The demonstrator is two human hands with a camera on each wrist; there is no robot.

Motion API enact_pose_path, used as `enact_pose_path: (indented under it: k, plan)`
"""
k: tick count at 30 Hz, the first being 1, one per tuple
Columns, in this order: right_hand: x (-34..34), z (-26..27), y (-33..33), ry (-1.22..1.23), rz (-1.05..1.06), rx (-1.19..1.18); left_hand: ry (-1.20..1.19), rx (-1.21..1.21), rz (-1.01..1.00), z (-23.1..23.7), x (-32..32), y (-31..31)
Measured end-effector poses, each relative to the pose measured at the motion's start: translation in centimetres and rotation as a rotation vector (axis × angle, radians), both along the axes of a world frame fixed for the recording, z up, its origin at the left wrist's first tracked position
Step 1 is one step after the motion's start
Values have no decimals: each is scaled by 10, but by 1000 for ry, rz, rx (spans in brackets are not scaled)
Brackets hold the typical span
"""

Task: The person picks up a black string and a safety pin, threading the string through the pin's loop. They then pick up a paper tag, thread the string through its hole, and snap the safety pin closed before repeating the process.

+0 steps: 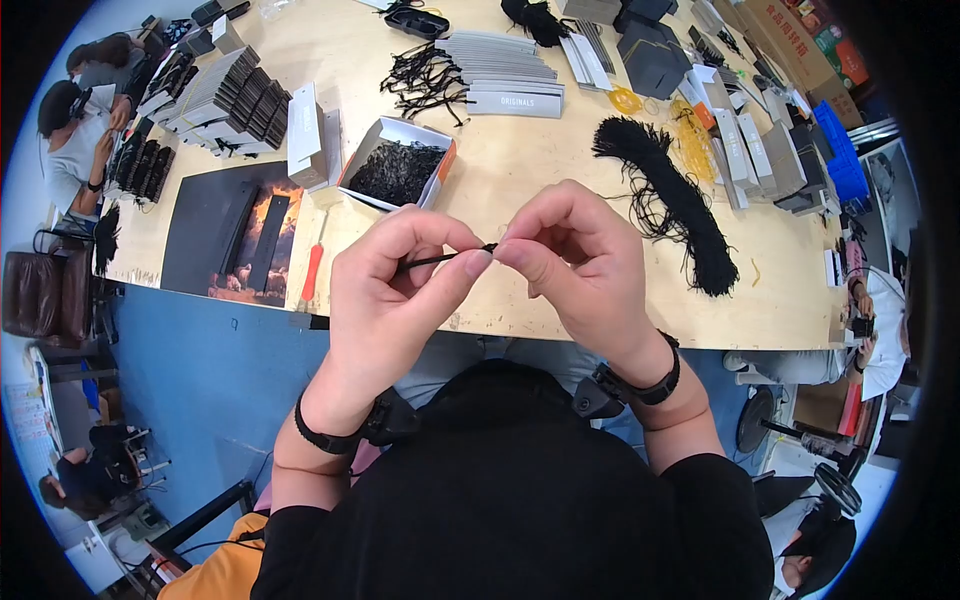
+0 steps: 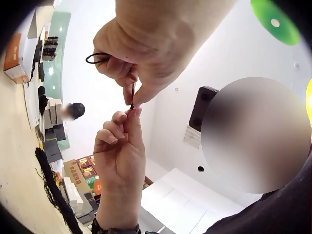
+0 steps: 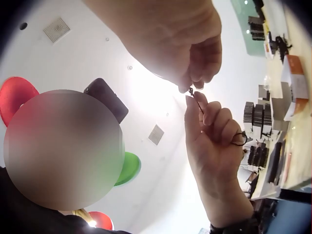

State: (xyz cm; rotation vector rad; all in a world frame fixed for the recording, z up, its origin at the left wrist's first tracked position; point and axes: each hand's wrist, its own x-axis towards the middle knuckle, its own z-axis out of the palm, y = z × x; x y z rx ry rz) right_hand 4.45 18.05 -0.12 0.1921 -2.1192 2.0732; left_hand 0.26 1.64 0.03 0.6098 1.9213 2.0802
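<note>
Both hands meet above the table's near edge. The left hand (image 1: 395,290) pinches a thin black cord (image 1: 428,261) between thumb and forefinger; in the left wrist view the cord's loop (image 2: 97,58) sticks out behind its curled fingers. The right hand (image 1: 590,270) pinches the cord's other end, where a small dark knot or piece (image 3: 191,91) shows between the fingertips of the two hands. Just what this small piece is, I cannot tell. Past the hands, an open white and orange box (image 1: 440,180) holds many small black pieces.
On the table (image 1: 480,200) lie a thick black cord bundle (image 1: 670,200), a red-handled screwdriver (image 1: 313,272), a dark picture sheet (image 1: 205,230), and grey "ORIGINALS" cards (image 1: 515,104) with black cords. Stacked cards (image 1: 225,100) stand left; yellow bands (image 1: 692,140) lie right. Other people sit at both sides.
</note>
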Motion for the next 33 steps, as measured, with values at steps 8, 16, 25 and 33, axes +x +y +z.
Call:
enact_pose_path:
  k: [8, 16, 25, 33]
  plan:
    - [0, 5, 6, -49, 11, -115, 177, -101, 74, 0, -2, -6]
    - [-6, -2, 0, -179, 126, -308, -57, 6, 1, -20, -1, -19]
    - [-19, -12, -44, -468, 361, -75, 87, -83, -303, -56, 9, -79]
    - [-52, -11, -93, -222, 577, 355, -202, 185, -6, -65, 31, -111]
